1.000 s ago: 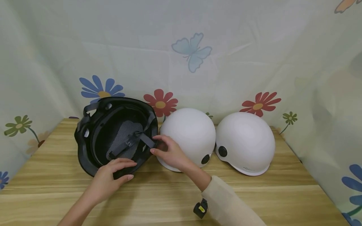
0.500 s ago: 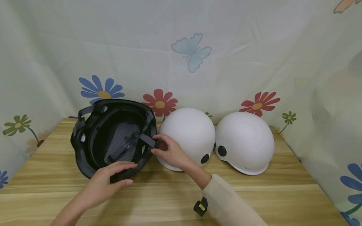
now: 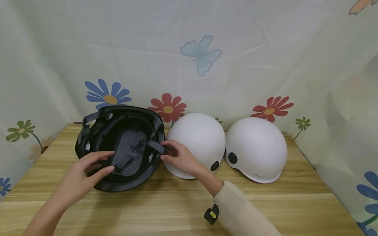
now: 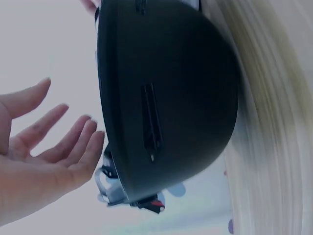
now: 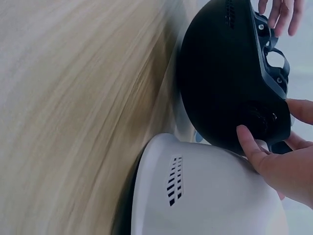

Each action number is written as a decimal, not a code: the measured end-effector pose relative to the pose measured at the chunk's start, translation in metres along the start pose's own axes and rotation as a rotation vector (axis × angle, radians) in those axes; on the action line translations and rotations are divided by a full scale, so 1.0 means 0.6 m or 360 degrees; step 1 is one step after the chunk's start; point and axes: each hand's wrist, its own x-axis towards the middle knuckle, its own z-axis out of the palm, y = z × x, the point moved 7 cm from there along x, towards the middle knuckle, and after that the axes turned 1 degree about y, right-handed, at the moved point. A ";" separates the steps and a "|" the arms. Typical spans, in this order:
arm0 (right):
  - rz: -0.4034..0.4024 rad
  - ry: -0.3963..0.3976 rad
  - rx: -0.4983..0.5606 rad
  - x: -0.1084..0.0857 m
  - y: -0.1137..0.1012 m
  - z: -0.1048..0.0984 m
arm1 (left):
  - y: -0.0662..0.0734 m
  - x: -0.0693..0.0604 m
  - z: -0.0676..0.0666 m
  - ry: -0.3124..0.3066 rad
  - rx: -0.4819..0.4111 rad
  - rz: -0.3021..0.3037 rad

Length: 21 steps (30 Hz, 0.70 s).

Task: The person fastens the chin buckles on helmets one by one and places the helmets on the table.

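A black helmet (image 3: pixel 124 187) lies upside down on the table, its hollow inside facing up and toward me. Grey chin straps (image 3: pixel 155 146) and a buckle lie across its lining. My right hand (image 3: pixel 184 160) grips the helmet's right rim; in the right wrist view its thumb and fingers (image 5: pixel 253 149) lie on either side of that edge. My left hand (image 3: pixel 73 180) is over the near left part of the helmet, fingers spread and holding nothing. In the left wrist view a gap separates this hand (image 4: pixel 54 152) from the helmet's dark shell (image 4: pixel 186 93).
Two white helmets stand dome up to the right: one (image 3: pixel 198 137) close beside the black helmet, the other (image 3: pixel 258 147) farther right. Wood-grain table (image 3: pixel 189 209) extends in front. A flower-printed cloth (image 3: pixel 136 59) hangs behind and at both sides.
My left hand has come off the near rim and moved left and slightly up. The black helmet has tipped back lower on the table. My right hand keeps its grip on the rim.
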 end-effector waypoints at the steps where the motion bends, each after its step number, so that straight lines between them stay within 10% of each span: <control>1: 0.0004 -0.0010 -0.0011 0.000 0.000 -0.001 | -0.006 0.001 -0.007 0.0041 -0.0028 -0.0021; 11: 0.0049 -0.0113 -0.0025 -0.003 -0.003 -0.007 | -0.079 -0.001 -0.070 0.0364 -0.0201 -0.0405; 21: 0.0018 -0.0183 -0.0002 -0.002 -0.004 -0.013 | -0.122 -0.005 -0.083 0.0389 -0.0317 -0.0531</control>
